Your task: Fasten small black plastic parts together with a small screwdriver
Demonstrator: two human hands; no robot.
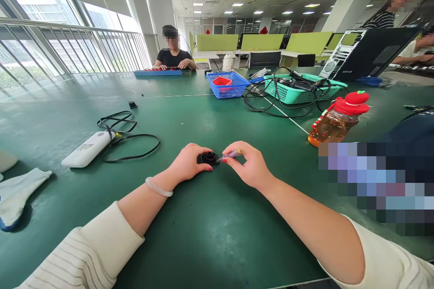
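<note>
My left hand (pixel 190 162) is closed on a small black part (pixel 208 158) with a round, lens-like opening, thumb at its near side and fingers at its far side. The part rests on the green table. In my right hand (pixel 249 166) is a small screwdriver (pixel 233 154) with a translucent purplish handle, pinched between thumb and fingers. It points left, its tip at the right edge of the black part; whether it sits in a screw is too small to tell. Both hands are low over the table, close together.
Left lie a white power bank (pixel 87 149) with a black cable (pixel 135 159), and a glove (pixel 23 194). Farther back are a blue basket (pixel 228 92), a green basket (pixel 293 95) of cables, and a computer case (pixel 369 56). A red-lidded bottle (pixel 334 128) stands right. A person (pixel 173 56) sits opposite.
</note>
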